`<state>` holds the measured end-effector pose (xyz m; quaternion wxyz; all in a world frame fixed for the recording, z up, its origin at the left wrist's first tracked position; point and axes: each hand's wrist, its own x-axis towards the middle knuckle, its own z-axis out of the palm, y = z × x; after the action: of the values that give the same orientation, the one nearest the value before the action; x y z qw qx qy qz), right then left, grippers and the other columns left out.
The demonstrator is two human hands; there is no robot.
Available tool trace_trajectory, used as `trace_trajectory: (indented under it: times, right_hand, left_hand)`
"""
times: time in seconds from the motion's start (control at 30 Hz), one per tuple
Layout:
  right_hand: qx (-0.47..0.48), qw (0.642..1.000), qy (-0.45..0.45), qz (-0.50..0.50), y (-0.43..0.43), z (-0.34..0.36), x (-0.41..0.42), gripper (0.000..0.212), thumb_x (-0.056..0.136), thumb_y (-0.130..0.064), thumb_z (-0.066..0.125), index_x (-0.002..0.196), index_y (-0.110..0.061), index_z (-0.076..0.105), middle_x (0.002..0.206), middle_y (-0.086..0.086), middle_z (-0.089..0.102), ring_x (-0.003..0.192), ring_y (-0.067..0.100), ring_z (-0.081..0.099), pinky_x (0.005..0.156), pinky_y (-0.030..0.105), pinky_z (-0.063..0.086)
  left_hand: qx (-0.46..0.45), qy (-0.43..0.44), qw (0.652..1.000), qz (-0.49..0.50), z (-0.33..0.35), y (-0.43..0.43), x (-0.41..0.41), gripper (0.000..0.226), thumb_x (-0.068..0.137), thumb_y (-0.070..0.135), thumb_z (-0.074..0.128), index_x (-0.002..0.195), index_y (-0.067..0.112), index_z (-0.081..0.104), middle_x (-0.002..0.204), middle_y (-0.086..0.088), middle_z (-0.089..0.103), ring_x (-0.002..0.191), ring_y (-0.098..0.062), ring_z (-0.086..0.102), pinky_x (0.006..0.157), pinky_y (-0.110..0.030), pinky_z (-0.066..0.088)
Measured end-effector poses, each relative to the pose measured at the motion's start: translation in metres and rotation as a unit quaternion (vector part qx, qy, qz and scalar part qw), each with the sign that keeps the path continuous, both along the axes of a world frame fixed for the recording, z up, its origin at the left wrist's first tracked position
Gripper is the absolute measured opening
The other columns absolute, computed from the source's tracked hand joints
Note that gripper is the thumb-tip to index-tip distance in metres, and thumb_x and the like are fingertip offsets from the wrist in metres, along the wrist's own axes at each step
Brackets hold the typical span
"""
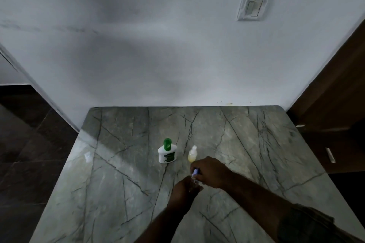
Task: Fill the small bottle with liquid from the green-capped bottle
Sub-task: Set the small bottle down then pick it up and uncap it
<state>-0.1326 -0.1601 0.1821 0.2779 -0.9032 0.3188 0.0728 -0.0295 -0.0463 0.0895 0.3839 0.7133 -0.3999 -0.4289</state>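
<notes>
A white bottle with a green cap (167,151) stands upright near the middle of the marble table (122,163). Just to its right stands a small clear bottle (192,154) with pale yellow liquid in its lower part and a whitish top. In front of the small bottle my two hands meet. My right hand (212,171) pinches a small blue-and-white item (196,172) from above. My left hand (184,188) is closed around the item's lower end. The fingers hide most of the item, and I cannot tell what it is. Neither hand touches either bottle.
The table's far edge meets a white wall with a switch plate (253,7). A small clear scrap (87,157) lies near the table's left edge. Dark wooden furniture (335,114) stands to the right, and dark floor (29,154) lies to the left.
</notes>
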Motion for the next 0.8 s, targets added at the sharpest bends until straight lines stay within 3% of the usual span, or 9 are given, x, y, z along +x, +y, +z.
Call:
trace_trajectory:
  times: [0.1, 0.17, 0.27, 0.37, 0.57, 0.67, 0.8]
  right_hand:
    - [0.069, 0.996, -0.052, 0.027, -0.001, 0.004, 0.002, 0.012, 0.084, -0.01, 0.063, 0.093, -0.007, 0.07, 0.097, 0.006, 0.067, 0.095, 0.02, 0.063, 0.085, 0.029, 0.048]
    - [0.06, 0.995, -0.079, -0.016, 0.003, 0.002, 0.004, 0.018, 0.086, -0.019, 0.067, 0.1, -0.008, 0.068, 0.101, 0.005, 0.064, 0.096, 0.019, 0.062, 0.087, 0.03, 0.049]
    - [-0.039, 0.997, 0.015, -0.072, 0.001, -0.005, 0.002, 0.042, 0.09, -0.052, 0.06, 0.113, -0.017, 0.063, 0.106, 0.002, 0.067, 0.097, 0.019, 0.065, 0.084, 0.032, 0.051]
    - [-0.028, 0.999, 0.015, -0.033, -0.005, -0.007, 0.002, 0.028, 0.091, -0.039, 0.062, 0.096, -0.014, 0.071, 0.097, 0.007, 0.073, 0.092, 0.021, 0.068, 0.076, 0.027, 0.046]
    - [0.007, 0.998, -0.039, 0.048, -0.02, 0.003, 0.002, 0.015, 0.084, -0.017, 0.064, 0.095, -0.016, 0.074, 0.097, 0.001, 0.072, 0.09, 0.012, 0.064, 0.071, 0.013, 0.04]
    - [0.03, 0.995, -0.046, 0.084, -0.023, 0.002, 0.001, 0.012, 0.083, -0.018, 0.065, 0.095, -0.016, 0.068, 0.099, 0.003, 0.063, 0.09, 0.017, 0.061, 0.079, 0.032, 0.05]
    - [0.023, 0.997, -0.04, 0.066, -0.025, -0.006, 0.003, 0.02, 0.085, -0.024, 0.068, 0.102, -0.016, 0.071, 0.101, 0.005, 0.066, 0.093, 0.017, 0.062, 0.081, 0.032, 0.049]
  left_hand:
    - [0.01, -0.025, 1.0, -0.004, 0.0, -0.001, 0.001, 0.011, 0.084, 0.03, 0.073, 0.092, 0.031, 0.067, 0.089, 0.01, 0.072, 0.08, 0.004, 0.064, 0.07, -0.009, 0.046]
    - [0.003, -0.038, 0.999, -0.007, 0.0, -0.003, 0.0, 0.013, 0.083, 0.031, 0.074, 0.091, 0.034, 0.065, 0.087, 0.012, 0.071, 0.08, 0.004, 0.065, 0.071, -0.01, 0.048]
    - [-0.005, -0.049, 0.999, -0.013, -0.001, -0.004, 0.0, 0.013, 0.082, 0.026, 0.076, 0.09, 0.03, 0.066, 0.087, 0.01, 0.07, 0.083, -0.004, 0.067, 0.081, -0.028, 0.056]
    - [0.002, -0.015, 1.0, -0.009, -0.001, -0.003, 0.0, 0.016, 0.083, 0.016, 0.075, 0.085, 0.028, 0.066, 0.087, 0.002, 0.07, 0.087, -0.018, 0.07, 0.087, -0.044, 0.057]
    - [0.03, -0.062, 0.998, -0.005, 0.0, -0.009, 0.004, 0.012, 0.077, 0.034, 0.077, 0.078, 0.031, 0.066, 0.078, 0.006, 0.072, 0.074, -0.005, 0.067, 0.07, -0.023, 0.054]
    - [0.027, -0.059, 0.998, 0.005, 0.002, -0.013, 0.004, 0.015, 0.077, 0.033, 0.076, 0.07, 0.033, 0.063, 0.074, 0.008, 0.072, 0.07, 0.001, 0.066, 0.067, -0.017, 0.051]
    - [0.037, -0.066, 0.997, -0.001, 0.002, -0.015, 0.006, 0.016, 0.076, 0.034, 0.078, 0.077, 0.03, 0.063, 0.08, 0.003, 0.071, 0.075, -0.008, 0.066, 0.07, -0.024, 0.051]
